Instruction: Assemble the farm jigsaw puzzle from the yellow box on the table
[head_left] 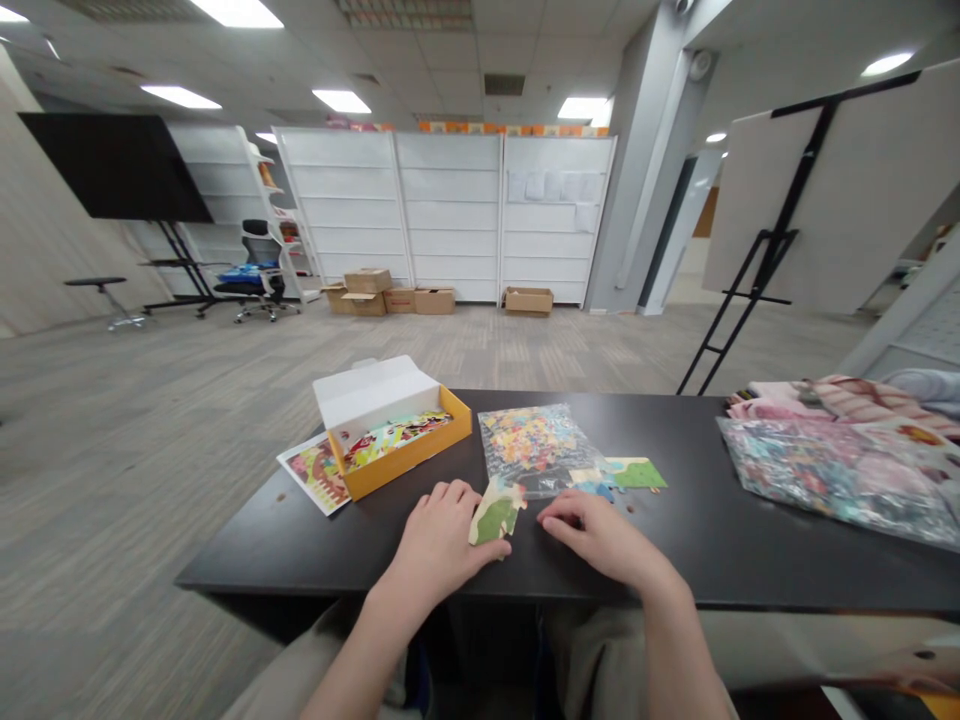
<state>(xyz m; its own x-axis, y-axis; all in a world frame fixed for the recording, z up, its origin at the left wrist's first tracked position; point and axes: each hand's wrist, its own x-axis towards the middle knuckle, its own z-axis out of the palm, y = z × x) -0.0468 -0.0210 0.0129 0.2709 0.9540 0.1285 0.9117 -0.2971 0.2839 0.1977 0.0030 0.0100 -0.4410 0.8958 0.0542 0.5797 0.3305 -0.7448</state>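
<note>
The left hand (442,530) holds a flat green-and-cream cardboard puzzle piece (495,518) at the black table (300,555). The right hand (596,532) curls nearby (I can't tell if it holds anything). Beyond, a clear plastic bag (504,472) has colourful, blurry bits inside. An open yellow cardboard box (412,468) holds bright printed pieces, its bottom hidden.

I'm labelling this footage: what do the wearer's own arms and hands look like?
The left grip and right grip are bare human hands, with no gloves, rings or watches visible. The left forearm and right forearm are bare too, with no sleeves, cables or markings in view. Greyish-beige cloth trousers show below.
</note>
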